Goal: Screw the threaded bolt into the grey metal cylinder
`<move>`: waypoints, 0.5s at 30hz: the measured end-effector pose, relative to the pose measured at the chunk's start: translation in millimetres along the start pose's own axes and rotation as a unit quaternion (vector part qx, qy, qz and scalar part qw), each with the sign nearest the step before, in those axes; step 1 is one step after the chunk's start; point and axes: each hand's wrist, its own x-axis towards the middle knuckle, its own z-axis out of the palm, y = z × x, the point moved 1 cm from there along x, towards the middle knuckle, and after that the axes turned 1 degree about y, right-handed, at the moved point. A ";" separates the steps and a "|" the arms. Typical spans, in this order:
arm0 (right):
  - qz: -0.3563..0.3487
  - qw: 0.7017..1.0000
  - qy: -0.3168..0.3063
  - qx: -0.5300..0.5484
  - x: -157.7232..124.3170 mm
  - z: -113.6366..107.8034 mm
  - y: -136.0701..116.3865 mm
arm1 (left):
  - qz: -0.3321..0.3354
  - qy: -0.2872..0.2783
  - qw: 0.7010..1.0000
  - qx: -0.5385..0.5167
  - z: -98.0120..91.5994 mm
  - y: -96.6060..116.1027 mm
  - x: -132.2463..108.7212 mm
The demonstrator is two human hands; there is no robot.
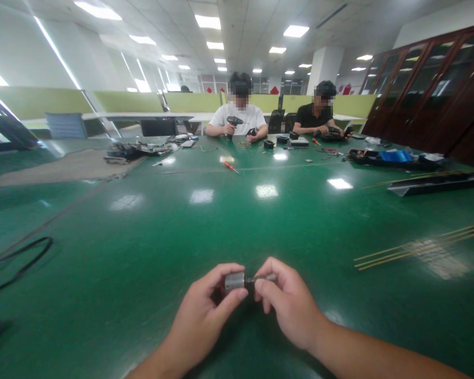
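My left hand is closed round a short grey metal cylinder, its thumb and index finger pressing on the sides. A thinner, stepped metal shaft sticks out of the cylinder's right end, in line with it. The fingertips and thumb of my right hand pinch this shaft, whose far tip shows past them. Both hands are just above the green table, near its front. The fingers partly cover the cylinder and shaft, so their exact kind cannot be made out.
Thin yellowish rods lie at the right, near a dark metal channel. A black cable curls at the left. Farther off is an orange screwdriver. Across the table, one person holds a drill; another handles parts.
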 end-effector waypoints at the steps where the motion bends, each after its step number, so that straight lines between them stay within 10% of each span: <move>1: 0.001 1.000 0.003 0.002 0.2 -0.2 -0.2 | 0.000 0.002 1.000 -0.001 -0.1 -0.5 0.0; 15: 0.001 1.000 0.015 0.019 1.3 -1.4 -0.1 | -0.009 0.020 1.000 -0.020 0.6 -0.8 0.5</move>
